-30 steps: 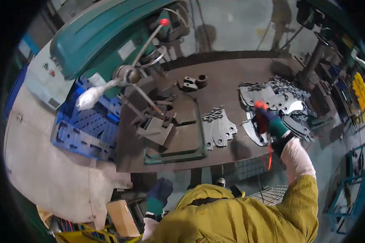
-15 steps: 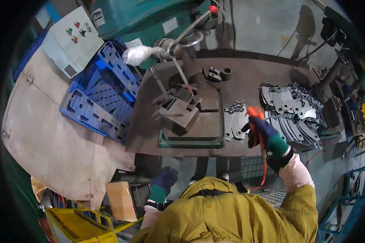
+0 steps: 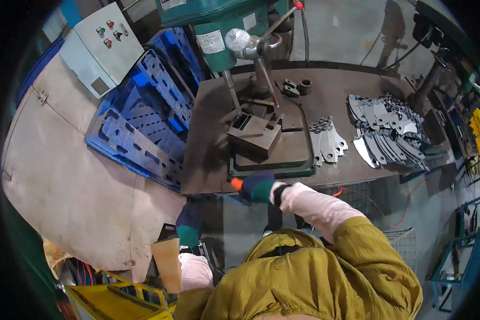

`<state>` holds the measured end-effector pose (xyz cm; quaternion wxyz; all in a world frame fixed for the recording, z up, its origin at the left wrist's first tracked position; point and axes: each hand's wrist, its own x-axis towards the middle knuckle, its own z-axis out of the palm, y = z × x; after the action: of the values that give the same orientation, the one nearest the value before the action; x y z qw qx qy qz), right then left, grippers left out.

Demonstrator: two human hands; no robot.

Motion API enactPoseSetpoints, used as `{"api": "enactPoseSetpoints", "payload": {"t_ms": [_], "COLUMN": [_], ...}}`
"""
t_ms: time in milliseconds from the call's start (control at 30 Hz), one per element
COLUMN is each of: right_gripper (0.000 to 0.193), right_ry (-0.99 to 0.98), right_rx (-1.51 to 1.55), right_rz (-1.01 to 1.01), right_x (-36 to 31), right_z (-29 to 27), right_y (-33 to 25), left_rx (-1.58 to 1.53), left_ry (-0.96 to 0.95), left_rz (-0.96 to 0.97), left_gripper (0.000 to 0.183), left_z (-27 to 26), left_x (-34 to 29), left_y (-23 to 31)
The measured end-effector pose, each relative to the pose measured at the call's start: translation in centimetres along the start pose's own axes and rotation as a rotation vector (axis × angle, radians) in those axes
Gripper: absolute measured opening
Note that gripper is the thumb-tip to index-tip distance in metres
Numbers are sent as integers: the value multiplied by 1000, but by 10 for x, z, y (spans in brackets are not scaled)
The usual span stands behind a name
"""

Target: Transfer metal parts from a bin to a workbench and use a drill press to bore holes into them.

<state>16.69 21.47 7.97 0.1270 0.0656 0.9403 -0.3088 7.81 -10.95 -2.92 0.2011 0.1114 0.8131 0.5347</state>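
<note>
A: Right hand (image 3: 257,188)?
B: Gloved in dark blue and green, fingers curled tight round an orange-tipped tool (image 3: 236,183), only the orange end poking out to the left of the fist. Held at the front edge of the steel workbench (image 3: 208,160), just below the green-rimmed base plate (image 3: 272,168) of the drill press (image 3: 234,37).

A: And the left hand (image 3: 188,226)?
B: Also gloved, hanging low beside the body, well below the bench edge. Fingers pointing up toward the bench, apparently loose; cannot tell for sure whether anything sits in them. Just above a brown cardboard piece (image 3: 168,261).

A: Further out on the bench?
B: Grey block-shaped fixture (image 3: 253,133) on the base plate, under the spindle. To its right, a small fan of flat metal blanks (image 3: 328,141). Beyond that, near the right end, a much larger heap of similar cut plates (image 3: 389,130). Two small dark parts (image 3: 296,87) near the back edge.

A: Off the bench?
B: Blue plastic pallet (image 3: 138,122) leaning at the left side. Grey control box (image 3: 101,45) with coloured buttons above it. Yellow frame (image 3: 112,298) at lower left. Wire-mesh basket (image 3: 410,248) at lower right.
</note>
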Motion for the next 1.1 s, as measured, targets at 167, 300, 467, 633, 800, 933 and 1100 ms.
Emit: {"api": "enactPoseSetpoints", "payload": {"t_ms": [167,300,467,633,800,933,1100], "right_gripper": [37,38,44,42,30,36,32], "right_ry": [207,148,-45,426,1572,2162,1836], "right_rx": [-113,-43,189,288,658,571,897], "right_rz": [82,-108,-247,338,1181,1589,2144], "right_x": [31,-9,-107,-170,-292,-366,-397], "right_z": [2,15,-6,6,69,143,197], "right_y": [-24,-47,-46,66,226,299,303], "left_rx": [-989,-1023,-480,-789,-1015,-920,-686], "left_ry": [-72,-126,-92,-567,-1137,-907,-569], "left_rz": [-120,-124,66,18,-282,-600,-599], "left_gripper": [26,24,27,33,37,34,33], "left_z": [-8,-1,4,52,127,159,202], "left_x": [11,27,62,97,72,82,62], "left_y": [-53,-59,-16,28,74,53,87]}}
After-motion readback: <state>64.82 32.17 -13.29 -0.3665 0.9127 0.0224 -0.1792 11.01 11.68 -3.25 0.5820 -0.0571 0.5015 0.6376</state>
